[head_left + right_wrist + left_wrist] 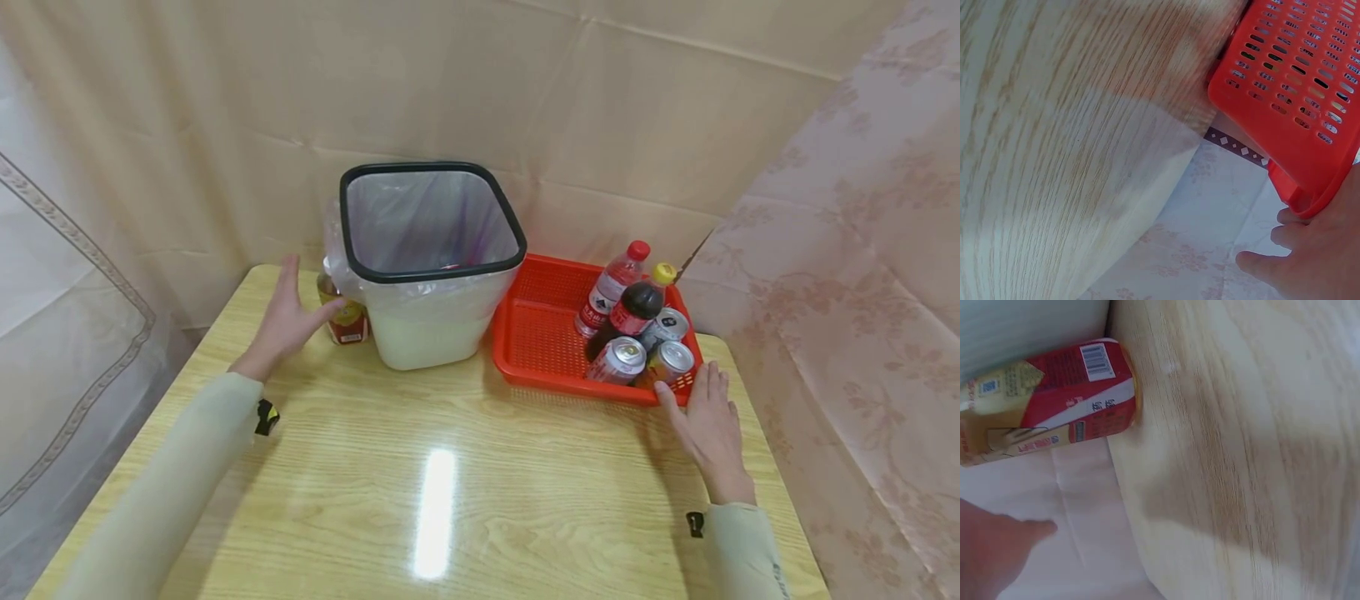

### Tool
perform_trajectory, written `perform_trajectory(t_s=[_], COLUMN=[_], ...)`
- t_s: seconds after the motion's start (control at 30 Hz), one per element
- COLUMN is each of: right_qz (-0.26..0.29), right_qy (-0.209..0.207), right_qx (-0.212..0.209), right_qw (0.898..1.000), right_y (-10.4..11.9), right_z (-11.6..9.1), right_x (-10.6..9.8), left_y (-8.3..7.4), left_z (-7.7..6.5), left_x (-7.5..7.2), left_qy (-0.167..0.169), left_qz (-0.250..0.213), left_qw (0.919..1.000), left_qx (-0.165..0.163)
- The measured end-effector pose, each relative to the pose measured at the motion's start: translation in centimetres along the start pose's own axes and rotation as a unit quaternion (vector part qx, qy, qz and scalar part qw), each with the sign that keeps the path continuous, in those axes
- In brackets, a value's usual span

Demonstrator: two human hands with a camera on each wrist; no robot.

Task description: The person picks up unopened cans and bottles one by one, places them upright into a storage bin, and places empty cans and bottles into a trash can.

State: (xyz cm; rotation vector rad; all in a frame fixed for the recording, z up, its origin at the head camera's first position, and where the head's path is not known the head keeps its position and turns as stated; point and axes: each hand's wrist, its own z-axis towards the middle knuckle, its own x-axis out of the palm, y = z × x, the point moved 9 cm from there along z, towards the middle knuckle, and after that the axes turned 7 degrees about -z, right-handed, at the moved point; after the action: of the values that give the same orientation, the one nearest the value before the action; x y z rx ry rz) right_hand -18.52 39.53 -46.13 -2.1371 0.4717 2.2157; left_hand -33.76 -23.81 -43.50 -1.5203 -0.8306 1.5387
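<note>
My left hand [288,321] is spread beside a red-and-gold drink can [349,323], its thumb overlapping the can in the head view. In the left wrist view the can [1060,400] stands apart from the visible finger [1035,530]. That can is right against the left side of a pale bin [431,333] with a black rim and a plastic liner. At the right, my right hand [708,425] rests at the near corner of a red plastic basket [543,333], thumb at the rim. The right wrist view has fingers [1291,234] at the basket's corner.
Inside the basket are a red-capped bottle [611,287], a dark cola bottle [637,308] with a yellow cap and several cans [618,360]. The wooden table [360,467] meets a beige curtain [420,75] behind and a floral cloth [840,333] at the right.
</note>
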Motion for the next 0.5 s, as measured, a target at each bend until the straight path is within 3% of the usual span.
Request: perform_trajectory(t_s=[0.23, 0.37, 0.5], right_qz=[0.000, -0.002, -0.005], right_qy=[0.008, 0.005, 0.007], right_qx=[0.005, 0.003, 0.005], right_qw=[1.000, 1.000, 1.000], right_y=[0.0, 0.0, 0.0], right_z=[-0.1, 0.0, 0.0], right_x=[0.1, 0.1, 0.1], left_y=[0.7, 0.6, 0.7], left_z=[1.7, 2.2, 2.6], left_x=[1.2, 1.8, 2.3], left_qy=[0.055, 0.064, 0.061], left_qz=[-0.030, -0.060, -0.073], left_qw=[0.9979, 0.9961, 0.9955], left_qx=[-0.011, 0.005, -0.005])
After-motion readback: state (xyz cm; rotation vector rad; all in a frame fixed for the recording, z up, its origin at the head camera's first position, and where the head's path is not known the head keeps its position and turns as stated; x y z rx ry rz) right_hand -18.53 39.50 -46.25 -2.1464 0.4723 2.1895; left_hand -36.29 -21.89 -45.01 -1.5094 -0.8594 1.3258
